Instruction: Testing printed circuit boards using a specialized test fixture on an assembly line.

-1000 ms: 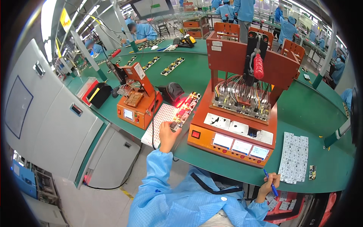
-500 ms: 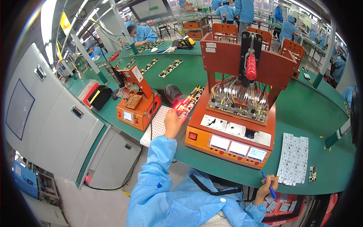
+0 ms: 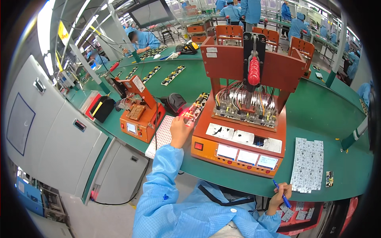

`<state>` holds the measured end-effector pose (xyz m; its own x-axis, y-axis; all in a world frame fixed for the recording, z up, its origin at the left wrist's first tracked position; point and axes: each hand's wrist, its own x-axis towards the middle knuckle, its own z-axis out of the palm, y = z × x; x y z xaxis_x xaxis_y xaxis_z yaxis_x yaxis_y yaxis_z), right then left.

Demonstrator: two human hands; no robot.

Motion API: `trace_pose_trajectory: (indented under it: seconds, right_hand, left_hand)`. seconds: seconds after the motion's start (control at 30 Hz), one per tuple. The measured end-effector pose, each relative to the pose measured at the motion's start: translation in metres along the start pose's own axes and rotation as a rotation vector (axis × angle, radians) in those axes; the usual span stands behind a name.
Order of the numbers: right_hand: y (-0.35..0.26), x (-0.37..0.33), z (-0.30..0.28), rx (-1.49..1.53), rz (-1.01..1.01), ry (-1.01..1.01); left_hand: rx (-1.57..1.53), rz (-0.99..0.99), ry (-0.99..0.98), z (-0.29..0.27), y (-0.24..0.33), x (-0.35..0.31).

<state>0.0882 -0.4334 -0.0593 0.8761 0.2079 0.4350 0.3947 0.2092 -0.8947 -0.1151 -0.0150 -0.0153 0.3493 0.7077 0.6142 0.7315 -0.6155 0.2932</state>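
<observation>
My left hand is closed on the near end of a strip of circuit boards, just left of the large orange test fixture. Red light from a black barcode scanner falls on the strip beside my fingertips. Below that hand lies a white sheet with rows of red marks. My right hand grips a blue pen at the table's front edge. Under the fixture's wired head sits another row of circuit boards; its lever has a red handle.
A smaller orange fixture and a black bin stand to the left. On the right lie a sheet of grey labels and a small board. More board strips rest farther back. People in blue work beyond.
The view has shifted slightly, so the fixture sits a little farther left. My left hand stays at the strip under the red light, and my right hand still holds the pen.
</observation>
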Motion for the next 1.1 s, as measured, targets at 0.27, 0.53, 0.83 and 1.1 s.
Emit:
trace_pose_trajectory:
  seconds: [0.27, 0.53, 0.83, 1.1]
  right_hand:
    - [0.010, -0.002, -0.006, 0.003, -0.012, 0.003]
    - [0.010, 0.000, -0.001, 0.082, -0.011, -0.014]
    - [-0.007, 0.002, 0.004, -0.127, -0.052, -0.024]
    - [-0.040, 0.048, 0.051, -0.334, -0.291, -0.175]
  left_hand:
    - [0.021, 0.191, -0.026, 0.033, 0.017, 0.085]
    - [-0.638, -0.203, -0.217, 0.150, -0.022, 0.230]
    - [-1.297, 0.103, 0.522, -0.037, 0.098, 0.220]
    - [-0.961, 1.018, 0.226, -0.140, 0.222, 0.150]
